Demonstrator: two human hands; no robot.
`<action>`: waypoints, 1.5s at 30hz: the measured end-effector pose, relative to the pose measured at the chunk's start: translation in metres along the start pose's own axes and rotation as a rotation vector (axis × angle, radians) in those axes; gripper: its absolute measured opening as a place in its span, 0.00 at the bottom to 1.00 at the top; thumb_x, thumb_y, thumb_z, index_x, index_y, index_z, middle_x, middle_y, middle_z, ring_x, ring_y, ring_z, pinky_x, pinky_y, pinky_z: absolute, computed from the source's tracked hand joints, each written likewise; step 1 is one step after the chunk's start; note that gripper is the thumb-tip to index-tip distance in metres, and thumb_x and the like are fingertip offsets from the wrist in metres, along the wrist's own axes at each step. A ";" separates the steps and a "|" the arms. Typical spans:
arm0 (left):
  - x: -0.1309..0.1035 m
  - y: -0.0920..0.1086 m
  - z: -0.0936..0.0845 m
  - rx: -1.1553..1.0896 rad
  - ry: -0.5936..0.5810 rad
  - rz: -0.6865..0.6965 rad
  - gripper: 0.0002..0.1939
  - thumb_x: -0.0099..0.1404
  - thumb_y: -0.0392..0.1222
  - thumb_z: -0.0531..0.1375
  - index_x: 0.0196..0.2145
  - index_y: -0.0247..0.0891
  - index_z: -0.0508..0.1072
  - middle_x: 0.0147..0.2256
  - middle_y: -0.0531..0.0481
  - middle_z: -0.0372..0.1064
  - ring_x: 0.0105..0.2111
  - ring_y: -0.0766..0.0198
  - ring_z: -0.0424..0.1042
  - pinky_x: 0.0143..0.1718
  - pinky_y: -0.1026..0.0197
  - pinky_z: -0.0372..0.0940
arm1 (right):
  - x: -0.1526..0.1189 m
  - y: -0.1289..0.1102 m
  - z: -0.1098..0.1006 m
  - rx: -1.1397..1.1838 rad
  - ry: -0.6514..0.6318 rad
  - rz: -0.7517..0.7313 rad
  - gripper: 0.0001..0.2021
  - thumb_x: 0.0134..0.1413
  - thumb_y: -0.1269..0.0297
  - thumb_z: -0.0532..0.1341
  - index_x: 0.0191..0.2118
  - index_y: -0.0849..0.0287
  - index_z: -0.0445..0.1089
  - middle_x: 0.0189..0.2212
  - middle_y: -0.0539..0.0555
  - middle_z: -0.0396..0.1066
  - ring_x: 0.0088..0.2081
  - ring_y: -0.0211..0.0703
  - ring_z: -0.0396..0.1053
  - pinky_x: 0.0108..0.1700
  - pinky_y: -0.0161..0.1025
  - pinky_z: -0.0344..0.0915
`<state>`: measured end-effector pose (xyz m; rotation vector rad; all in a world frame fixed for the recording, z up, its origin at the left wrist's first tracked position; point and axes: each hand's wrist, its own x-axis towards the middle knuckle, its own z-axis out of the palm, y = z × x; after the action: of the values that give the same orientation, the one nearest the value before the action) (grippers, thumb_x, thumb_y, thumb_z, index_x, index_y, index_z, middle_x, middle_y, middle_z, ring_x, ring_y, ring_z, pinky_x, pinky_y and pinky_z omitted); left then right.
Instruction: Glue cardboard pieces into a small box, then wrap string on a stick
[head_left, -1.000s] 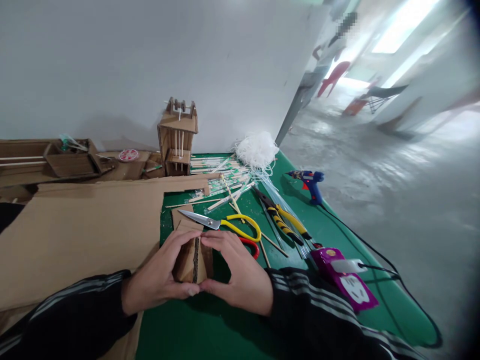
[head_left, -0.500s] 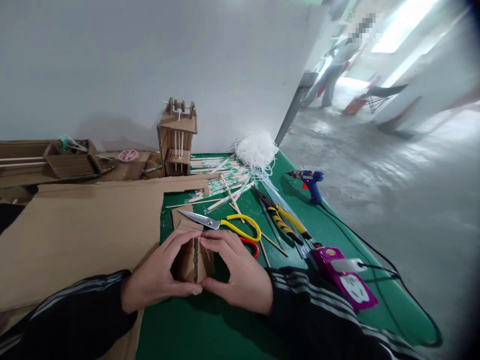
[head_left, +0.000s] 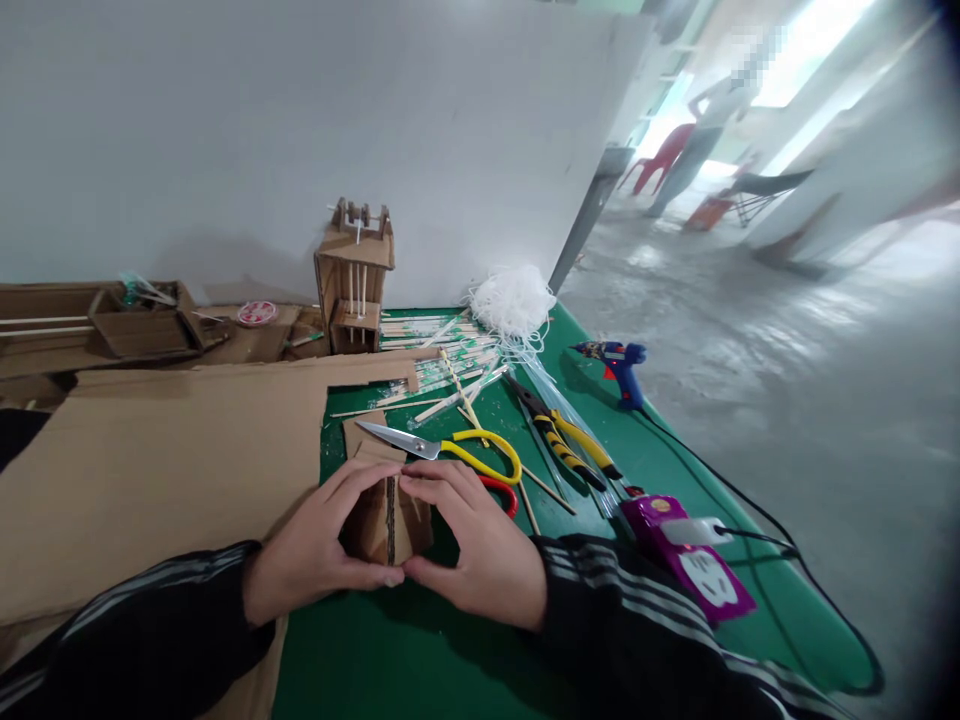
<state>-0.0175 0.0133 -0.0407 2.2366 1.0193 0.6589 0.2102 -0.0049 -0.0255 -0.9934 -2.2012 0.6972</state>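
A small folded cardboard piece (head_left: 409,525) stands over the green table (head_left: 390,650), its dark corrugated edge facing up. My left hand (head_left: 319,550) grips its left side, thumb at the near end and fingers at the far end. On the right side my right hand (head_left: 476,545) holds it the same way, and the fingertips of both hands nearly meet. Just beyond the hands lie scissors (head_left: 480,465) with yellow and red handles, their blades resting over a cardboard scrap (head_left: 365,430).
Pliers (head_left: 566,435), a blue glue gun (head_left: 619,365) and a purple box with a plug (head_left: 686,555) lie to the right. Behind are wooden sticks (head_left: 442,360), white string (head_left: 514,300) and a cardboard tower (head_left: 352,280). A large cardboard sheet (head_left: 172,460) covers the left.
Both hands keep their hold on the cardboard piece, which has barely shifted. In the background, a person has moved a little to the right, uncovering a red chair.
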 end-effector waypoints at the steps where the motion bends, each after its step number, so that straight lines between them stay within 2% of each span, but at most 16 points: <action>1: 0.000 0.000 0.000 0.010 0.002 0.003 0.40 0.55 0.51 0.69 0.61 0.46 0.56 0.56 0.43 0.62 0.56 0.50 0.65 0.57 0.50 0.63 | 0.000 0.000 0.000 -0.003 -0.006 0.002 0.30 0.46 0.67 0.69 0.56 0.61 0.61 0.57 0.59 0.62 0.57 0.51 0.59 0.59 0.49 0.58; 13: 0.002 0.003 -0.002 0.050 -0.017 -0.019 0.41 0.56 0.50 0.68 0.62 0.48 0.54 0.57 0.45 0.62 0.56 0.52 0.66 0.57 0.52 0.64 | 0.001 0.001 -0.001 0.019 -0.019 -0.002 0.31 0.46 0.68 0.67 0.58 0.60 0.59 0.58 0.60 0.61 0.59 0.51 0.57 0.60 0.49 0.57; 20: 0.002 0.003 -0.003 0.037 0.048 0.001 0.40 0.54 0.50 0.69 0.60 0.45 0.58 0.54 0.43 0.64 0.53 0.50 0.68 0.55 0.51 0.65 | 0.001 -0.002 -0.004 0.035 -0.023 -0.027 0.35 0.47 0.66 0.68 0.60 0.58 0.54 0.60 0.60 0.58 0.61 0.50 0.56 0.61 0.49 0.56; 22: 0.002 0.002 -0.003 0.037 0.083 -0.002 0.39 0.54 0.50 0.69 0.59 0.45 0.58 0.54 0.43 0.64 0.53 0.50 0.68 0.54 0.50 0.65 | 0.001 -0.002 -0.004 0.038 0.008 -0.031 0.32 0.47 0.66 0.68 0.57 0.58 0.57 0.60 0.61 0.57 0.61 0.50 0.56 0.61 0.49 0.57; 26: 0.001 0.000 -0.004 0.038 0.127 -0.031 0.38 0.54 0.47 0.69 0.59 0.45 0.58 0.54 0.43 0.63 0.53 0.49 0.68 0.52 0.50 0.67 | 0.000 -0.001 -0.002 0.028 0.088 -0.081 0.14 0.50 0.69 0.66 0.43 0.57 0.65 0.55 0.59 0.61 0.57 0.49 0.60 0.58 0.48 0.60; 29: 0.001 0.001 -0.004 0.047 0.128 -0.036 0.37 0.55 0.45 0.69 0.59 0.46 0.57 0.54 0.43 0.63 0.53 0.49 0.68 0.52 0.50 0.66 | 0.001 -0.001 0.002 0.038 0.156 -0.140 0.08 0.53 0.71 0.64 0.38 0.57 0.66 0.49 0.58 0.64 0.54 0.47 0.62 0.55 0.46 0.62; 34: 0.002 0.003 -0.004 0.059 0.116 -0.053 0.37 0.55 0.43 0.68 0.59 0.46 0.57 0.54 0.43 0.62 0.53 0.50 0.67 0.53 0.50 0.66 | 0.000 -0.001 0.008 0.059 0.203 -0.170 0.03 0.56 0.72 0.61 0.36 0.58 0.67 0.42 0.57 0.67 0.47 0.44 0.65 0.49 0.44 0.65; 39: 0.001 0.003 -0.005 0.078 0.101 -0.071 0.37 0.55 0.43 0.68 0.59 0.45 0.58 0.54 0.43 0.63 0.53 0.49 0.67 0.54 0.49 0.65 | 0.000 -0.004 0.005 0.100 0.166 -0.155 0.03 0.56 0.71 0.61 0.34 0.57 0.70 0.39 0.56 0.68 0.43 0.44 0.67 0.46 0.44 0.66; 42: 0.001 0.003 -0.005 0.082 0.110 -0.060 0.37 0.55 0.44 0.68 0.59 0.45 0.58 0.54 0.43 0.63 0.53 0.49 0.67 0.53 0.50 0.66 | 0.002 -0.007 -0.001 0.182 0.183 -0.121 0.04 0.56 0.71 0.61 0.32 0.56 0.70 0.37 0.55 0.69 0.42 0.44 0.68 0.46 0.44 0.67; 45: 0.001 0.004 -0.004 0.087 0.121 -0.056 0.37 0.54 0.44 0.68 0.59 0.45 0.58 0.54 0.43 0.63 0.53 0.49 0.67 0.53 0.51 0.66 | 0.004 -0.008 -0.007 0.330 0.244 -0.027 0.03 0.56 0.71 0.62 0.32 0.56 0.71 0.36 0.55 0.71 0.42 0.44 0.70 0.46 0.44 0.67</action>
<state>-0.0179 0.0131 -0.0350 2.2562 1.1870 0.7454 0.2091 -0.0050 -0.0138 -0.8289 -1.8139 0.8459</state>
